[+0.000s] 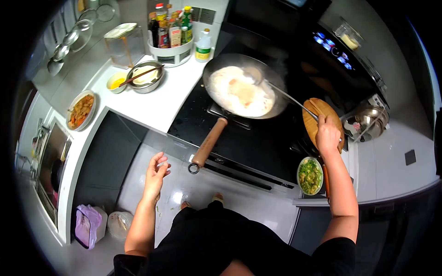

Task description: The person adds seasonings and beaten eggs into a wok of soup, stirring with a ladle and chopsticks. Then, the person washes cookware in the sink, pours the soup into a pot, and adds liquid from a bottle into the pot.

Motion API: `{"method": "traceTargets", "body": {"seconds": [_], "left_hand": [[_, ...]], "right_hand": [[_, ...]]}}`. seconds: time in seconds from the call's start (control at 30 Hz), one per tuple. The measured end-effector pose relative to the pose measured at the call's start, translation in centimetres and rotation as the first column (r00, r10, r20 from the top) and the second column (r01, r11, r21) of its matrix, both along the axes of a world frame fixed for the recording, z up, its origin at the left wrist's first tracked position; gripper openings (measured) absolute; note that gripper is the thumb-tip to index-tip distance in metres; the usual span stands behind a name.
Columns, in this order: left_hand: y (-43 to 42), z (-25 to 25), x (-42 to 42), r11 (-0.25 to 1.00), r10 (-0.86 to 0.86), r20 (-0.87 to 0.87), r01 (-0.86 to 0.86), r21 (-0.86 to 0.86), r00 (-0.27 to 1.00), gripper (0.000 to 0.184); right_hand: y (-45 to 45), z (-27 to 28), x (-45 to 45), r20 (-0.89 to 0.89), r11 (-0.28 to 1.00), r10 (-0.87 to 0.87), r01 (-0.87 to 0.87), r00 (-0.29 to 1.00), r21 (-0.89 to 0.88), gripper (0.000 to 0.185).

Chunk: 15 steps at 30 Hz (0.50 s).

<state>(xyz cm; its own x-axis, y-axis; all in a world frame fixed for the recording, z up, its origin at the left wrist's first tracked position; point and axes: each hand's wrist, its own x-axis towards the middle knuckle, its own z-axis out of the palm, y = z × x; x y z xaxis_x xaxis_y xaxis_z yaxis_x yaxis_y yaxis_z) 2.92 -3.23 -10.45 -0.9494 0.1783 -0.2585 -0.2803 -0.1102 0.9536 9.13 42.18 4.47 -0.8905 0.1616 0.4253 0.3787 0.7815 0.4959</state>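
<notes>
My right hand point(328, 133) is closed round the handle of a metal ladle point(288, 97). The ladle's bowl dips into milky white, steaming liquid point(248, 94) with reddish bits, inside a wok point(220, 63). The wok sits on the black stove, its wooden handle point(210, 141) pointing toward me. Over the floor in front of the counter, my left hand point(156, 174) hangs with its fingers loosely bent and apart, holding nothing. It is nearest the wok handle but does not touch it. Beneath my right hand lies a round wooden board or lid point(324, 110).
A bowl of chopped greens point(310, 176) stands at the stove's front right. Left counter: a dish of cooked food point(81, 111), a small yellow-filled bowl point(117, 82), a metal bowl point(154, 83) with chopsticks across it, and a bottle rack point(171, 54). A lined bin point(90, 225) stands below.
</notes>
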Motion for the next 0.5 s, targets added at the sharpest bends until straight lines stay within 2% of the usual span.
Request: {"method": "traceTargets", "body": {"seconds": [0.07,0.2,0.27,0.3,0.37,0.5], "left_hand": [[-0.5,-0.6,0.1,1.000,-0.023,-0.028,0.023,-0.006,0.999,0.042],[-1.4,-0.9,0.6,1.000,0.008,-0.017,-0.009,-0.014,1.000,0.040],[-1.9,-1.1,0.9,0.999,0.036,-0.010,-0.037,-0.017,0.999,0.040],[-2.0,-1.2,1.1,0.999,0.044,0.000,-0.044,-0.016,0.999,0.040],[-2.4,-1.3,1.5,0.998,0.060,0.015,-0.060,-0.021,0.998,0.040],[-2.3,-1.3,1.6,0.998,0.055,0.024,-0.055,-0.019,0.998,0.041]], "right_hand": [[0.2,-0.2,-0.6,0.072,0.994,-0.101,0.098,0.992,0.046,0.017],[0.0,-0.9,-0.6,0.098,0.993,-0.096,0.088,0.991,0.078,0.022],[-0.4,-0.8,-0.2,0.211,0.993,-0.096,0.107,0.973,-0.043,0.024],[-0.9,-0.7,0.0,0.215,0.995,-0.079,0.091,0.973,-0.044,0.024],[-1.9,-0.2,0.4,0.272,0.948,-0.081,0.158,0.959,-0.275,0.023],[-3.3,0.3,0.8,0.278,0.894,-0.069,0.183,0.958,-0.410,0.021]]}}
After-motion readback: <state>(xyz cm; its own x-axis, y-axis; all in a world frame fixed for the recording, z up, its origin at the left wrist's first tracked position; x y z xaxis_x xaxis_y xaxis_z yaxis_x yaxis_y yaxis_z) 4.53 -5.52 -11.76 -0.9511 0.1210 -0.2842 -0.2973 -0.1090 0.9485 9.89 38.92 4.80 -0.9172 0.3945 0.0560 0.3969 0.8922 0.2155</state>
